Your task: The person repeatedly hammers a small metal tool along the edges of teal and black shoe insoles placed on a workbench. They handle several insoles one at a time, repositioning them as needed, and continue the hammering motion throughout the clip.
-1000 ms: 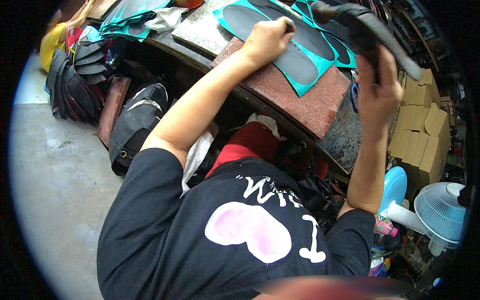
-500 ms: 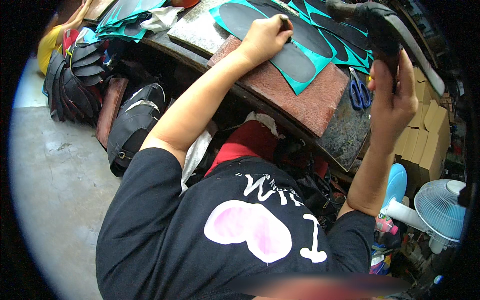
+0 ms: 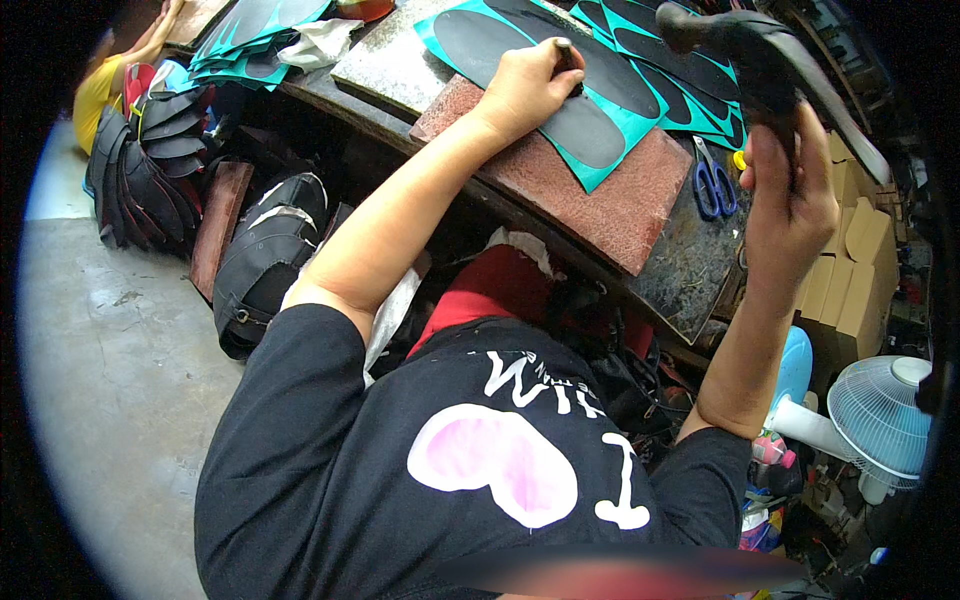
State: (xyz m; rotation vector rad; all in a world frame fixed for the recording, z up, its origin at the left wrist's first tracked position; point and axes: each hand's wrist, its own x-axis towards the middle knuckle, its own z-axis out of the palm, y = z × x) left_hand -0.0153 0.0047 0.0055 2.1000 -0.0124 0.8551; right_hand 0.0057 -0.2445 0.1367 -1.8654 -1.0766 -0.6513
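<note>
On a teal sheet (image 3: 604,155) with dark grey sole-shaped pieces, my left hand (image 3: 525,95) is closed round a short dark rod, likely a punch (image 3: 564,46). The rod stands roughly upright, its top just above my fingers; its lower end is mostly hidden. The sheet lies over a reddish-brown rough block (image 3: 632,215). At the right, my right hand (image 3: 795,215) is raised and closed on the handle of a claw hammer (image 3: 755,50). The hammer is lifted clear of the rod, its round face toward the left and its curved claw to the right.
Blue-handled scissors (image 3: 712,190) lie on the dark bench beside the block. More teal sheets (image 3: 685,95) lie behind; another stack (image 3: 250,45) is far left. A fan (image 3: 880,415) and cardboard boxes (image 3: 850,270) stand at right. Black curved pieces (image 3: 150,170) and another person (image 3: 100,95) are at left.
The hammer has dipped and tilted slightly in my right hand. My left hand stays on the rod over the sheet, shifted only a little in the picture.
</note>
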